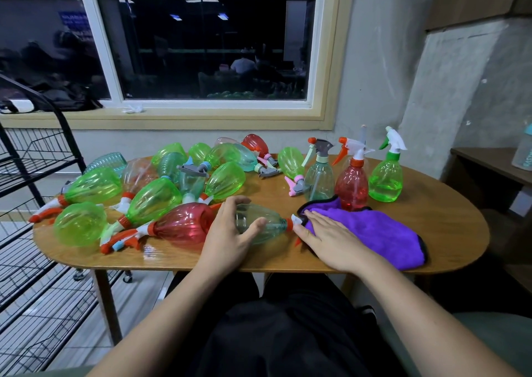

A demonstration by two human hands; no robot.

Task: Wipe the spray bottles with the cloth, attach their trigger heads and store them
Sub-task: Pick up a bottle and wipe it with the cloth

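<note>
The left hand [227, 235] grips a clear bottle [273, 229] that lies on its side near the front edge of the wooden worktop [446, 227]. Its fingers [236, 201] curl over the top of the body and the thumb presses the near side. The bottle's neck points to the right, with an orange collar and a white trigger head [296, 219] on it. The tip of the head touches the edge of the purple cloth [380, 232]. The right hand [328, 238] lies flat on the left part of the cloth, palm down, with straight fingers [313, 218] held close together and grasping nothing. The cloth is spread on the worktop to the right of the clear bottle. Just behind the cloth three bottles stand upright in a row with their heads on: a teal bottle [318, 183], an upright red bottle [351, 189] whose base touches the cloth, and a green bottle [385, 180]. To the left, a heap of bottles [144, 192] lies on its side across the worktop, mostly green with some teal and red, many with heads attached. A lying red bottle [184, 227] from the heap rests just beside the left hand. A black wire rack [34, 175] stands left of the worktop, and a dark window [201, 48] is on the wall behind.
</note>
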